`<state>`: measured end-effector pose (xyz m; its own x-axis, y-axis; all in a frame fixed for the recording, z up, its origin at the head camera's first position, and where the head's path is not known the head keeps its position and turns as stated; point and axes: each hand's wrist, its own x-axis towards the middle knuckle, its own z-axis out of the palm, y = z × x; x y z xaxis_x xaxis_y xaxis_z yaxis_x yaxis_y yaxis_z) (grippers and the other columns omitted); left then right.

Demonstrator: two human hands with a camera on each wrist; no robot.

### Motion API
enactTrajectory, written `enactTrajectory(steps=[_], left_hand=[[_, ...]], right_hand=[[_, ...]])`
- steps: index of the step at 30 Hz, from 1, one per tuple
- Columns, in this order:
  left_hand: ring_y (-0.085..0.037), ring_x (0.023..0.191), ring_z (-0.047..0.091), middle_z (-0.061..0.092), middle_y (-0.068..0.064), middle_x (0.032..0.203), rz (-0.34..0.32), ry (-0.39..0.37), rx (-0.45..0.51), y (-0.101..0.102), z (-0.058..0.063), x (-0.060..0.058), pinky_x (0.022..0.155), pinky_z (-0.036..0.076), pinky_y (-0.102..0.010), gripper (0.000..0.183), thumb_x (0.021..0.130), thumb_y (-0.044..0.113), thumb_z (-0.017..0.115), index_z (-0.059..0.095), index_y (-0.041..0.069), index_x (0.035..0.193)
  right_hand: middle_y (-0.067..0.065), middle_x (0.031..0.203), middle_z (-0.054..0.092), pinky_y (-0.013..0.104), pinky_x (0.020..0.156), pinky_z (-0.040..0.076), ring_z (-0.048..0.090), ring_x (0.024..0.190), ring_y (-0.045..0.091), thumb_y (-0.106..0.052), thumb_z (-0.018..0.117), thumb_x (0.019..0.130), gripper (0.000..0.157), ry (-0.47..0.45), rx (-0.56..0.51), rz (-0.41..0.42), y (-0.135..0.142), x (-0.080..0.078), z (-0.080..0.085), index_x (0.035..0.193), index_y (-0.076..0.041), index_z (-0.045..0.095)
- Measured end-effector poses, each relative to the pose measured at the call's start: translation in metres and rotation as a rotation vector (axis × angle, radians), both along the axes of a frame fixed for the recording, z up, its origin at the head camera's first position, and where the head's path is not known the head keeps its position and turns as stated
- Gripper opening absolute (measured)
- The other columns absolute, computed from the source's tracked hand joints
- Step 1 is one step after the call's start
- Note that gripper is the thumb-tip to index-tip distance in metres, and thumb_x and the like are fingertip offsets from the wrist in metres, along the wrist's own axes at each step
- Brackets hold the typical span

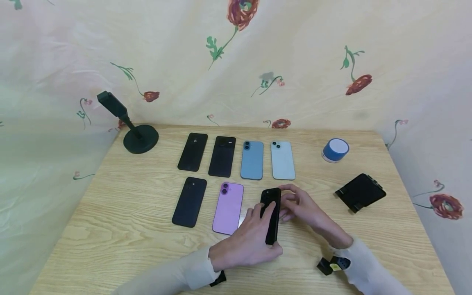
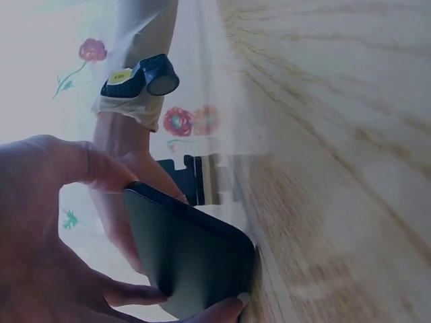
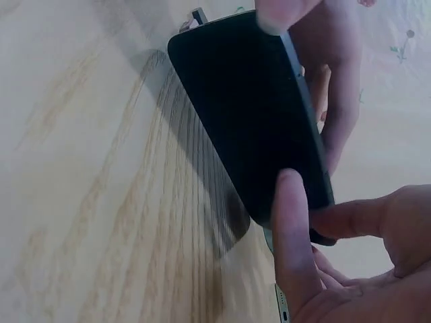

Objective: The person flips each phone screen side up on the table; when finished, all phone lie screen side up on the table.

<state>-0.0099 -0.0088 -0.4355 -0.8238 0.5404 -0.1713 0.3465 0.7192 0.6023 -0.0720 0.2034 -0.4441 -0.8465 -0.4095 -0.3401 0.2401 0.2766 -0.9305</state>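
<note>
One black phone (image 1: 274, 221), flat slab, rounded corners: gripped by left hand (image 1: 252, 238), pinched by right hand (image 1: 299, 207); grained wooden table (image 1: 121, 229) beneath.

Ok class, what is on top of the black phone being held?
Fingers of the left hand lie on the black phone in the head view; its surface beneath them is hidden.

No text, brand or number legible in any of the three views. Yellow label (image 2: 120, 77) on the dark wrist camera (image 2: 151, 75) worn at the right sleeve (image 2: 145, 33) bears dark characters, blurred in the left wrist view; in the head view the same label resolves only as a yellow patch.
</note>
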Motion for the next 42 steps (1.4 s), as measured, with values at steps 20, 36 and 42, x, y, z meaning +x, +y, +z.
enactTrajectory(steps=[20, 36, 42], left_hand=[[-0.006, 0.103, 0.065, 0.058, -0.011, 0.137, 0.130, -0.283, 0.467, -0.019, 0.000, -0.019, 0.081, 0.057, -0.017, 0.072, 0.094, 0.007, 0.065, 0.033, 0.010, 0.159], [-0.007, 0.088, 0.068, 0.064, -0.011, 0.113, 0.165, -0.246, 0.453, -0.030, -0.008, -0.030, 0.078, 0.056, -0.020, 0.073, 0.088, 0.002, 0.077, 0.043, 0.000, 0.153], [-0.008, 0.085, 0.067, 0.064, -0.009, 0.110, 0.177, -0.238, 0.428, -0.031, -0.011, -0.032, 0.078, 0.056, -0.021, 0.073, 0.087, 0.002, 0.078, 0.045, -0.002, 0.151]], right_hand=[[0.027, 0.117, 0.068, 0.035, 0.074, 0.065, 0.077, 0.084, 0.023, -0.019, 0.067, 0.103, 0.066, -0.033, 0.107, -0.006, -0.005, 0.007, -0.002, 0.154, 0.009, 0.035], [0.021, 0.109, 0.067, 0.029, 0.062, 0.061, 0.075, 0.068, 0.019, -0.019, 0.082, 0.090, 0.070, 0.132, 0.297, -0.124, -0.012, 0.013, 0.000, 0.146, 0.005, 0.048], [0.021, 0.110, 0.066, 0.028, 0.061, 0.060, 0.074, 0.068, 0.019, -0.016, 0.083, 0.089, 0.070, 0.151, 0.327, -0.117, -0.010, 0.012, -0.001, 0.146, 0.004, 0.048]])
